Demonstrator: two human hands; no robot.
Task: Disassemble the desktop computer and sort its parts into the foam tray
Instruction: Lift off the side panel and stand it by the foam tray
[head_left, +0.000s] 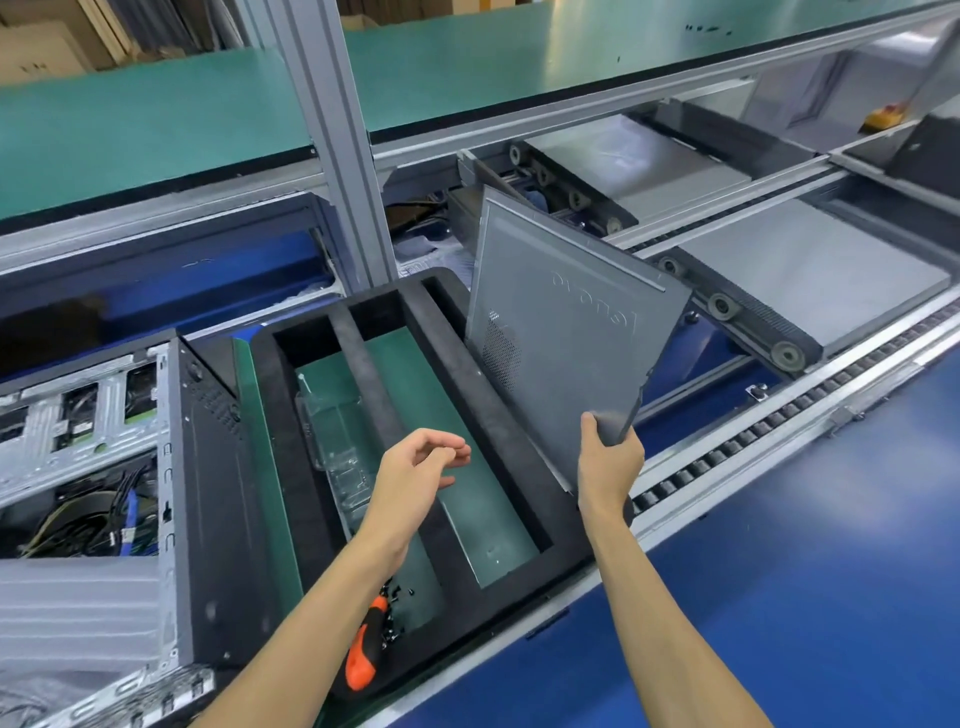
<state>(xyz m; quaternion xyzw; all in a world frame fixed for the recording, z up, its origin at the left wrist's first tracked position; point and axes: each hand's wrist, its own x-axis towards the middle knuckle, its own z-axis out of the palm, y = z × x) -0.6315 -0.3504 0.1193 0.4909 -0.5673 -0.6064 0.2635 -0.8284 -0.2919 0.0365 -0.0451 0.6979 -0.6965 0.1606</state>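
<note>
Right hand (609, 457) gripped the near lower corner of the side panel (563, 317), thumb on the inner face, fingers wrapped behind the edge. Panel was flat grey sheet metal, matte, with a round perforated vent patch and embossed lettering (read upside down), held tilted upright over the 3 o'clock side of the foam tray (470, 364), its bottom edge down at the narrow slot along that side; contact with the foam could not be told.

Left hand (415, 467) hovered released above the tray's middle, fingers loosely curled, holding nothing.

The tray was black, soft-looking foam with rounded corners, cut into long parallel rectangular slots, green mat showing through the bottoms. A clear moulded plastic piece (332, 441) lay in the centre slot. At 6 o'clock in the tray lay a screwdriver (363, 654), orange-and-black handle, next to small black screws (397, 592).

At 9 o'clock, beside the tray, the computer case (208, 467) lay open: black textured outer wall, bare silver stamped-steel frame inside, black cable bundles (88, 519). At 3 o'clock ran a roller conveyor (779, 415) with a blue surface beyond.
</note>
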